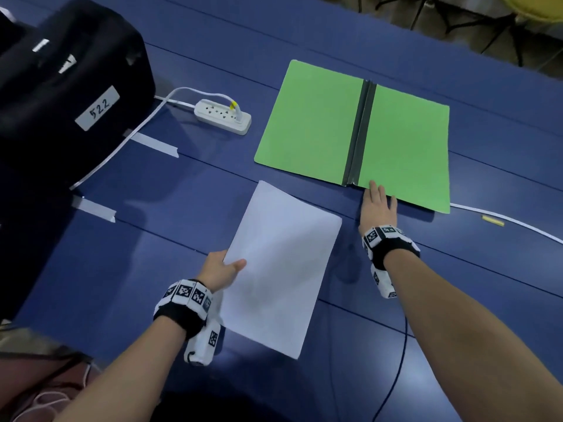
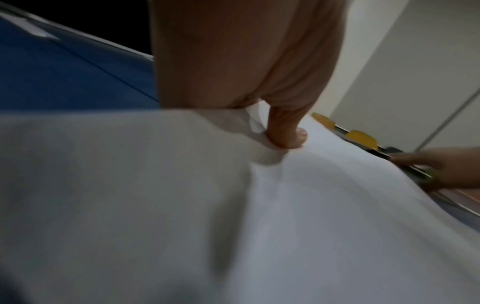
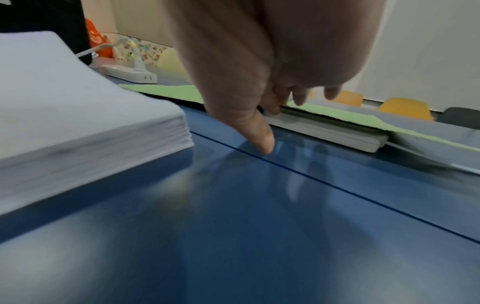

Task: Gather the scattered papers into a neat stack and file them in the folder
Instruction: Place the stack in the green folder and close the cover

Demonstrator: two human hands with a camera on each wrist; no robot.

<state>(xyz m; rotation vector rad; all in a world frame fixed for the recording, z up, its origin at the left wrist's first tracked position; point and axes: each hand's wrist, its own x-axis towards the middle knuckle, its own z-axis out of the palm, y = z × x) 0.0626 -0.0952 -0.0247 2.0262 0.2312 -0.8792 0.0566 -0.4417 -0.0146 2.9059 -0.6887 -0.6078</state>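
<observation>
An open green folder (image 1: pixel 310 123) with a grey spine lies flat on the blue table (image 1: pixel 457 284). Just in front of it, my left hand (image 1: pixel 225 268) grips a neat stack of white papers (image 1: pixel 280 263) by its left edge, thumb (image 2: pixel 288 135) pressed on top. The stack (image 3: pixel 64 102) looks thick, with its edges squared. My right hand (image 1: pixel 379 202) lies with straight fingers on the folder's near edge by the spine. In the right wrist view its thumb (image 3: pixel 259 139) points down at the table, and the fingers rest on the folder (image 3: pixel 161 90).
A black bag (image 1: pixel 61 86) labelled 522 fills the far left. A white power strip (image 1: pixel 224 117) lies left of the folder. Another white strip (image 3: pixel 324 131) sits under the folder's near edge, its cable (image 1: pixel 502 222) running right. Tape strips (image 1: pixel 155 144) lie on the table.
</observation>
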